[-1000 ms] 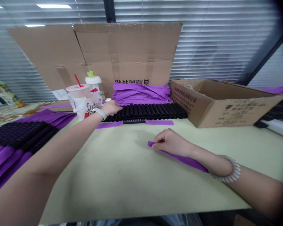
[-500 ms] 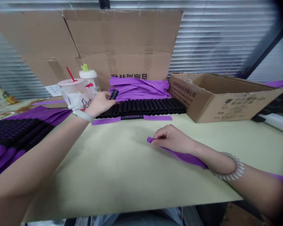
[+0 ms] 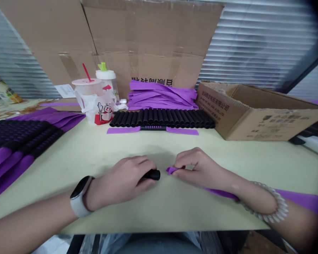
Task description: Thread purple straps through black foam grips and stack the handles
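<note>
My left hand [image 3: 127,178] is closed around a short black tube [image 3: 155,175], its round end pointing right. Just across a small gap, my right hand [image 3: 194,167] pinches the folded tip of a purple strap [image 3: 171,170]. The rest of that strap runs under my right wrist and off to the right. Farther back lies a row of black tubes [image 3: 161,119] side by side. In front of the row is a purple strap with a black slotted middle piece [image 3: 153,128].
A pile of purple straps [image 3: 161,96] lies behind the tubes. An open cardboard box [image 3: 254,114] stands at the right. A bagged drink cup [image 3: 91,102] and a bottle [image 3: 106,74] stand back left. Purple straps with black sleeves [image 3: 18,137] lie at far left.
My left hand has come back from the tube row toward the front middle, bringing the black tube close to the strap tip. My right hand keeps its pinch. The view has tilted slightly.
</note>
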A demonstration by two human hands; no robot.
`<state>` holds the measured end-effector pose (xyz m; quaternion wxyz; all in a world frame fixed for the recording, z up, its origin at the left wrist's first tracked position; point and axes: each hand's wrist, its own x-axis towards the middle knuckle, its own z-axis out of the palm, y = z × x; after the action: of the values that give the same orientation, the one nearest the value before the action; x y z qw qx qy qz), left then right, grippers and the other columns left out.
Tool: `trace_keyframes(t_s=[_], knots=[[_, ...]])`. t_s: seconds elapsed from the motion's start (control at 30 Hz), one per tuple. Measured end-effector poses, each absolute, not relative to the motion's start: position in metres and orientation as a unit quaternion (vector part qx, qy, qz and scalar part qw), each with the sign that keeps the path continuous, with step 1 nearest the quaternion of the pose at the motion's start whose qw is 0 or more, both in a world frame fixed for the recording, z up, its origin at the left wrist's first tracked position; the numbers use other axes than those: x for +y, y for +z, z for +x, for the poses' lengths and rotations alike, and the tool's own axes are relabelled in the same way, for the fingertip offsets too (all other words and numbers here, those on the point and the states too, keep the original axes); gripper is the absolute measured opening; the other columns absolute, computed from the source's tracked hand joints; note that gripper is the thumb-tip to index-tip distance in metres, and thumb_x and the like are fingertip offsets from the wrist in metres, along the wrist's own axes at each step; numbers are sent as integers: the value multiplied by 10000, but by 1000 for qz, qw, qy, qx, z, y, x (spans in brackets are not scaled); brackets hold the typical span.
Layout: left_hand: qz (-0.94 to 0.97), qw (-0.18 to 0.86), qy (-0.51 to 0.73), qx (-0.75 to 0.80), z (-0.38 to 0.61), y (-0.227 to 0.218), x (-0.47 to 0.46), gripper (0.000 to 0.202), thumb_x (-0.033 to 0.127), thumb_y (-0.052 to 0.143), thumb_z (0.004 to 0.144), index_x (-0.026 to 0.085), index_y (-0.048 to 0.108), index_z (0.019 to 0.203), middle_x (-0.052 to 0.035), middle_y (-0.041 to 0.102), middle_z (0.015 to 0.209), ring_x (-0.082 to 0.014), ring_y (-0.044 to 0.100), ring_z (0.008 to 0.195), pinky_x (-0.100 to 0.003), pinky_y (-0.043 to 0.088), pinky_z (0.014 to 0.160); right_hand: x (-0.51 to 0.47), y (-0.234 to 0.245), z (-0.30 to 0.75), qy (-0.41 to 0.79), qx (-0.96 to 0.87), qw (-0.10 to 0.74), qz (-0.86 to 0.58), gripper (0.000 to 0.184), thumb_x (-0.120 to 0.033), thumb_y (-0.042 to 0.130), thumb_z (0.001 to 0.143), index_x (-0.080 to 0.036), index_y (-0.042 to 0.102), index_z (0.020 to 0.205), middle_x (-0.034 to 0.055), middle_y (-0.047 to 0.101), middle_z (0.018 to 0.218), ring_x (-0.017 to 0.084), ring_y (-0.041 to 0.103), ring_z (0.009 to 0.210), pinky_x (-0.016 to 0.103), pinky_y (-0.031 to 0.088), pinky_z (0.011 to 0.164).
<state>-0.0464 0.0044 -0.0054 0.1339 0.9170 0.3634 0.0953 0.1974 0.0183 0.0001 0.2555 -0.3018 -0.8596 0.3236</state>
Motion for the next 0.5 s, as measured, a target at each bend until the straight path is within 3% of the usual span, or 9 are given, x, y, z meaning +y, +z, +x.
trace_keyframes(t_s=[0.27, 0.5], knots=[[871, 253, 200, 370, -42, -1, -2, 130, 240, 594, 866, 195, 635, 981, -20, 653, 903, -169, 598, 819, -281, 443, 730, 11, -5, 191, 339, -855, 278, -277, 200, -180, 609, 873, -145, 653, 681, -17, 563, 624, 79, 506, 568, 201, 365, 545], [855, 286, 210, 377, -41, -1, -4, 69, 233, 583, 860, 188, 633, 877, 4, 613, 781, -137, 548, 696, -254, 399, 630, 7, -6, 188, 290, -865, 288, -291, 257, -183, 593, 879, -153, 608, 624, -26, 522, 583, 79, 472, 545, 212, 330, 532]])
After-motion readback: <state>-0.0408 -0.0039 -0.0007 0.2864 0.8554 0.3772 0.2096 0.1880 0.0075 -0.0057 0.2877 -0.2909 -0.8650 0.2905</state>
